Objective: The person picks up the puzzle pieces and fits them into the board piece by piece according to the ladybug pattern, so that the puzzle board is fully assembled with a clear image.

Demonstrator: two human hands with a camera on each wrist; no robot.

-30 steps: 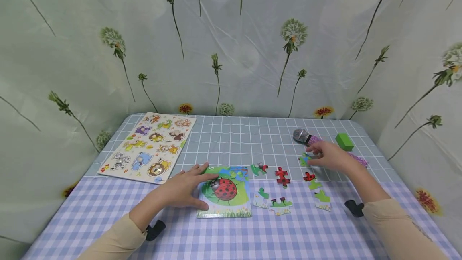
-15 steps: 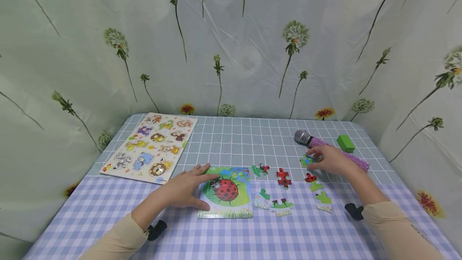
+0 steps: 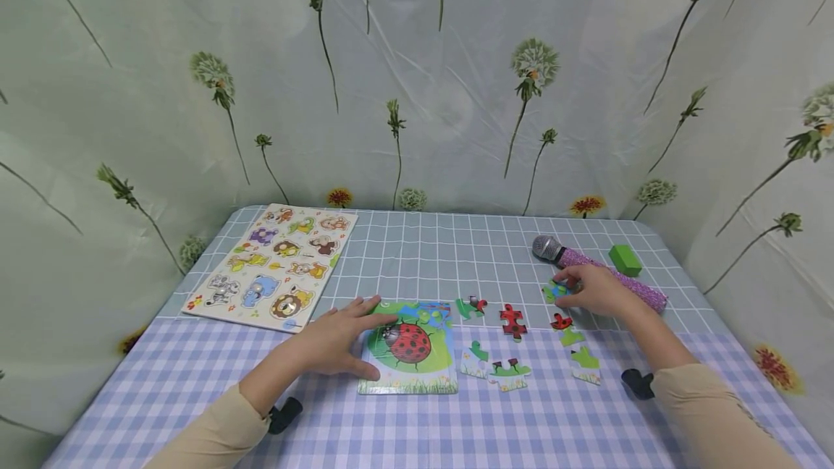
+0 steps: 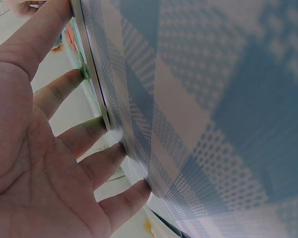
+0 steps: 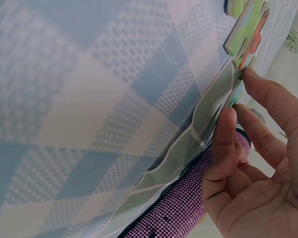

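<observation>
Right hand [image 3: 596,291] pinches a flat blue-green jigsaw piece [image 3: 554,292]; spread left hand [image 3: 335,339] touches a square red-ladybird picture board [image 3: 412,349]

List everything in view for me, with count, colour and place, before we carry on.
Ladybug board: 1, green, blue and white with a red ladybug, beside the left hand
Puzzle pieces: at least 7, mixed red, green, blue and white, right of that board
Animal board: 1, cream with coloured animals, far left
Microphone: 1, grey head, purple glittery handle, far right
Block: 1, green, beyond the microphone's handle
Check cloth: 1, blue and white, near half
Grid cloth: 1, grey-blue, far half
Backdrop: pale with printed flowers, behind
Sleeves: 2, beige, on the forearms
Dark wrist attachments: 2, black, near the cuffs
Left hand: 1, touching the ladybug board
Right hand: 1, pinching a blue-green piece
</observation>
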